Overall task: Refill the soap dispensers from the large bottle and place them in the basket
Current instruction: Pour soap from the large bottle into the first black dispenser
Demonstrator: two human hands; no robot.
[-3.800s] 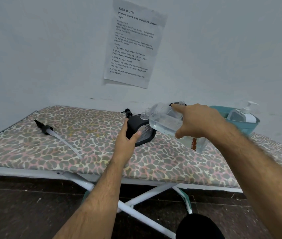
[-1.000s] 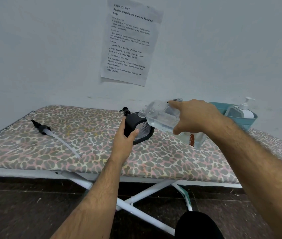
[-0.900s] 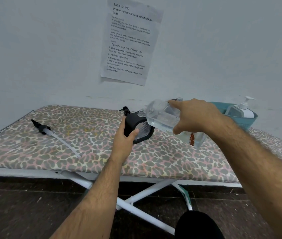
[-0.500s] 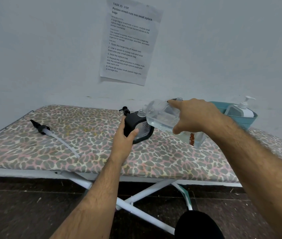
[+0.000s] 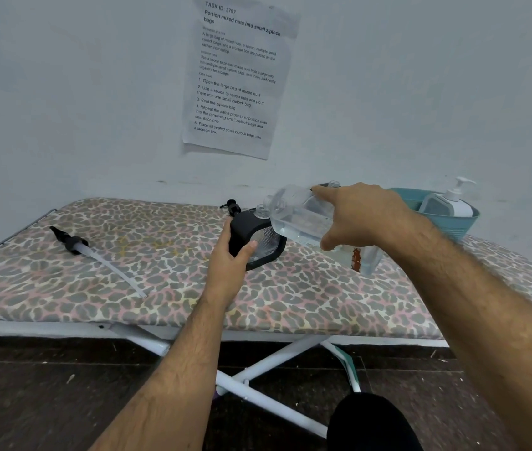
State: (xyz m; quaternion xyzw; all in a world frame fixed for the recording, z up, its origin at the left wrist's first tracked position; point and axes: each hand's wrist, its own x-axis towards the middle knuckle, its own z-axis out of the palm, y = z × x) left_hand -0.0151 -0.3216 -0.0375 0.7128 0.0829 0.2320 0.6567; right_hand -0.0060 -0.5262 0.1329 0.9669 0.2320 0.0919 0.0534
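Observation:
My right hand [image 5: 360,216] grips the large clear bottle [image 5: 297,218], tipped on its side with its mouth over the open neck of a black-framed soap dispenser [image 5: 259,237]. My left hand [image 5: 229,260] holds that dispenser upright on the leopard-print board [image 5: 160,281]. A black pump head with a long clear tube [image 5: 95,255] lies loose at the left. Another black pump [image 5: 232,206] sits just behind the dispenser. A white pump dispenser [image 5: 450,203] stands in the teal basket [image 5: 446,222] at the far right.
The ironing board stands on white crossed legs [image 5: 258,369] over a dark floor. A printed sheet [image 5: 238,76] hangs on the pale wall behind. A dark rounded object [image 5: 372,421] shows at the bottom right.
Almost nothing has moved: the bottle stays tipped over the dispenser's neck and both hands keep their grips.

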